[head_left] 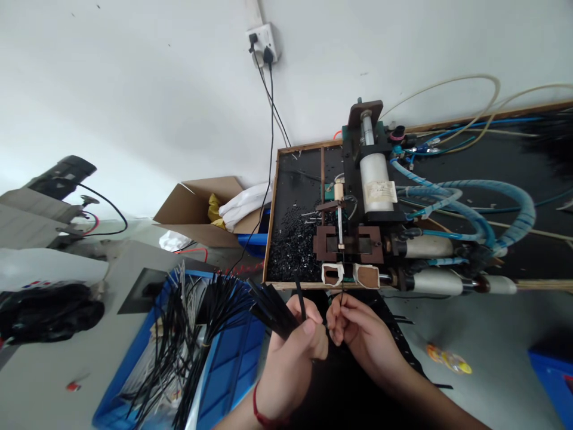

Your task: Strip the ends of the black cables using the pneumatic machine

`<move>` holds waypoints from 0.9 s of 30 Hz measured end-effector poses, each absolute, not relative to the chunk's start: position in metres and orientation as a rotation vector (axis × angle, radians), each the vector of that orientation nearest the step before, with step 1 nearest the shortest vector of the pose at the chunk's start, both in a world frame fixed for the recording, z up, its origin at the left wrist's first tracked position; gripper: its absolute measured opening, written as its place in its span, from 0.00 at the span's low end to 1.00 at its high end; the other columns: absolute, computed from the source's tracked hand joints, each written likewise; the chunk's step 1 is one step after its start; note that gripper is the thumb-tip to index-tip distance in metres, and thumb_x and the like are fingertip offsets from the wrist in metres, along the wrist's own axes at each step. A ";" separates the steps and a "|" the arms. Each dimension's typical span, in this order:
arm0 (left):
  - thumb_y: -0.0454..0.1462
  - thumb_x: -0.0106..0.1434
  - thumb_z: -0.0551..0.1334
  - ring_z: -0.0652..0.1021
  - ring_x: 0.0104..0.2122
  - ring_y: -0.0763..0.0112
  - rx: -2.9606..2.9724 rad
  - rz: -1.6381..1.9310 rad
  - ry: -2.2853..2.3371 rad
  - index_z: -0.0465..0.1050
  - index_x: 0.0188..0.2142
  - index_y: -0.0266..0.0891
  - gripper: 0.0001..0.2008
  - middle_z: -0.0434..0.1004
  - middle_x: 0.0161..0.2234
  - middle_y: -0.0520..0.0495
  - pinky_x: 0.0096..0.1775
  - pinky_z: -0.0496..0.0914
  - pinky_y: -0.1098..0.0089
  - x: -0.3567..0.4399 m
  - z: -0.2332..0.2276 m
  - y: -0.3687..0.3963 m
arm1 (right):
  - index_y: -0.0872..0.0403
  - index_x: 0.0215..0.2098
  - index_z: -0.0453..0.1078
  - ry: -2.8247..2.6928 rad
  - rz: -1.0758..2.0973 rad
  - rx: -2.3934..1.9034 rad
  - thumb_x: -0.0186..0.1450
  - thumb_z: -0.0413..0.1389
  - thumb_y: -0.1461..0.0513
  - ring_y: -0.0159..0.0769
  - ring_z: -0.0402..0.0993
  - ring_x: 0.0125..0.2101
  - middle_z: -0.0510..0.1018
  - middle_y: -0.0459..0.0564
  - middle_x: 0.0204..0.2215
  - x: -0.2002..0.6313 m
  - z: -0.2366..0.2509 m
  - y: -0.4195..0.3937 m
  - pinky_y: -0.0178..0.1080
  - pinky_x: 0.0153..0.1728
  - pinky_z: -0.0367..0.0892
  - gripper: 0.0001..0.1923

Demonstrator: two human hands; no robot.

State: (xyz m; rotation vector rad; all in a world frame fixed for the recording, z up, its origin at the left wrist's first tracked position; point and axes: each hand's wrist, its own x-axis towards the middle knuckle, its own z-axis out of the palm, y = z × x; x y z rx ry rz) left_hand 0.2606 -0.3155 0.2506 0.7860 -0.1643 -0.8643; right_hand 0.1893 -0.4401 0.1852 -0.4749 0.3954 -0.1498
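Fanned bundle of thin black wires (224, 310), one strand (299, 298) upright.

Your hands sit lower centre — machine (358, 239) just above them, crate (224, 364) lower left, box (197, 209) behind it.

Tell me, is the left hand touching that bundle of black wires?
Touching. The head view shows the left hand closed around the bundle of black wires, whose ends fan out over the blue bin.
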 end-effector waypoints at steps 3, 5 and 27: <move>0.40 0.71 0.68 0.52 0.21 0.77 0.790 -0.865 -0.171 0.80 0.39 0.42 0.05 0.53 0.22 0.60 0.26 0.52 0.72 0.260 0.252 -0.317 | 0.56 0.32 0.80 0.399 -0.152 -0.480 0.64 0.69 0.59 0.31 0.75 0.21 0.83 0.50 0.25 0.189 0.186 -0.441 0.31 0.26 0.70 0.09; 0.40 0.71 0.69 0.52 0.21 0.77 0.784 -0.869 -0.176 0.80 0.39 0.42 0.05 0.52 0.22 0.60 0.25 0.52 0.72 0.260 0.252 -0.318 | 0.57 0.31 0.80 0.402 -0.144 -0.489 0.64 0.69 0.59 0.31 0.74 0.21 0.83 0.50 0.25 0.188 0.188 -0.442 0.31 0.25 0.69 0.09; 0.38 0.70 0.69 0.52 0.21 0.77 0.789 -0.889 -0.178 0.79 0.38 0.40 0.05 0.51 0.22 0.60 0.26 0.52 0.71 0.256 0.255 -0.326 | 0.57 0.30 0.80 0.437 -0.145 -0.545 0.64 0.66 0.60 0.30 0.71 0.19 0.80 0.48 0.23 0.186 0.193 -0.446 0.32 0.24 0.65 0.08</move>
